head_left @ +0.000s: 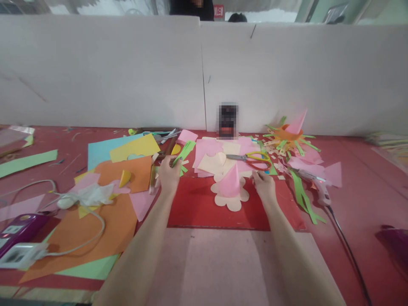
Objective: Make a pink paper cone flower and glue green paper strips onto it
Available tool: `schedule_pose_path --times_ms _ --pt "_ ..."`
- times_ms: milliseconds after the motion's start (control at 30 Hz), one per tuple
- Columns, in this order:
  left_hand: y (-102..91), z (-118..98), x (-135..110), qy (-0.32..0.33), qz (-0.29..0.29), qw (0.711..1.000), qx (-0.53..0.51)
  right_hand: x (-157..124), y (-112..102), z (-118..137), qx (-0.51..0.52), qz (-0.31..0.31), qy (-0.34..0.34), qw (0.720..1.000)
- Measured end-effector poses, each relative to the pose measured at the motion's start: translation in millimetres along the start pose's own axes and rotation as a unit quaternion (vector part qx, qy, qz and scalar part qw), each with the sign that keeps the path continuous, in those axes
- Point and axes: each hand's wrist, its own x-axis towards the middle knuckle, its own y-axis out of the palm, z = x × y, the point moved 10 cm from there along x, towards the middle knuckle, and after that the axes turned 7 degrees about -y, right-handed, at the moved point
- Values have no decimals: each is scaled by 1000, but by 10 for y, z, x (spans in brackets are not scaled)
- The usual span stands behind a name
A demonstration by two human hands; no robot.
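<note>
At the far left, a pale green paper strip (28, 163) lies on the red table (72, 146), and nearer the front edge there is a purple device (21, 233). A white cord (86, 245) runs across orange paper (119, 229). Beside these papers, the person's left hand (168, 173) is pinching a bright green paper piece (188, 148) between the thumb and the fingers; its cut end points away and to the right. Between the two hands, a red board (191, 208) carries a cream flower-shaped paper (234, 205), on which a pink cone (230, 182) stands with its tip upward. Behind the cone, scissors (247, 157) lie on pink and cream sheets, the handles toward the right. The right hand (265, 185) is just beside the flower, its fingers curled; whether they grip something, one cannot tell. Further right are an orange paper form with green strips (288, 132) and a glue gun (322, 192).
</note>
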Motion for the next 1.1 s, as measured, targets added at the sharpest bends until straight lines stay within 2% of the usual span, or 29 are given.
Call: schedule_pose_path --times_ms 67,133,267,400,533,700,867,967,1100 --pt "67 -25 -32 -33 27 996 -83 -4 -3 11 0 -1 -1 1000" --pt "222 -80 -101 -65 85 981 -159 -11 -11 20 -3 -2 1 1000" --pt "460 -275 -291 -71 169 958 -221 -16 -21 31 -16 -1 4 1000" --pt "648 -325 -468 -75 240 945 -208 -7 -10 18 -13 2 2 1000" --pt "766 -291 -590 -46 293 950 -95 -3 -10 -16 -15 1 9 1000" --pt "781 -225 -641 -44 304 952 20 -8 -12 -9 -19 1 11 1000" --pt "773 -237 -644 -24 292 955 37 -8 -10 -2 -15 0 2 1000" --pt "735 -285 -620 9 263 963 48 -13 -15 23 -16 0 -3 1000" --pt "705 -370 -631 52 237 968 70 -53 -22 201 5 0 -28 1000"
